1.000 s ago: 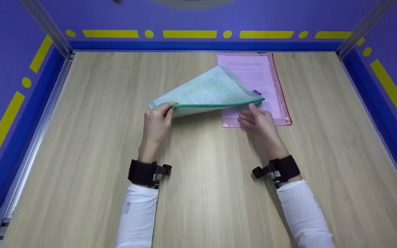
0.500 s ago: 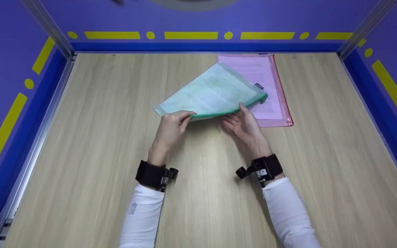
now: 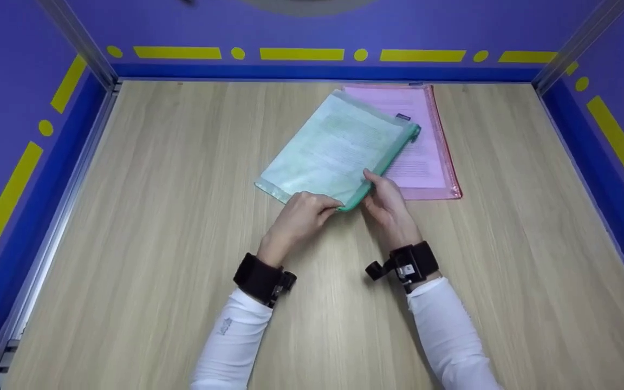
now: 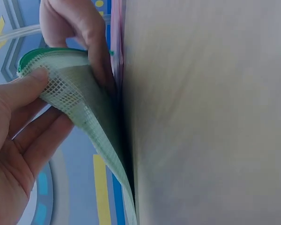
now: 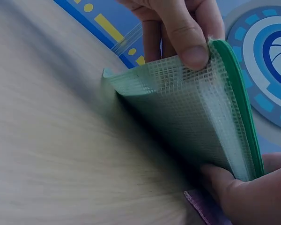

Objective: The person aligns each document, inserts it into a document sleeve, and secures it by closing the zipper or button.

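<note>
A green mesh zipper pouch [image 3: 339,146] with printed paper inside lies slanted, its near edge raised off the table. My left hand [image 3: 302,216] pinches its near corner, thumb on the mesh in the left wrist view. Farther along the green zipper edge, my right hand [image 3: 390,208] holds the pouch, thumb on top and fingers beneath. The right wrist view shows the pouch's underside [image 5: 178,112] bowed between both hands. A pink zipper pouch [image 3: 417,162] with printed paper lies flat under its right part, partly covered.
The wooden table [image 3: 155,216] runs back to a blue-purple wall [image 3: 193,27] with yellow marks. Side panels [image 3: 604,135] stand left and right. Each wrist wears a black strap with a small camera [image 3: 374,270].
The near corner of the green pouch has swung toward me and right, turning its zipper edge steeper. My left hand has moved right and nearer with it; my right hand has shifted left along the edge.
</note>
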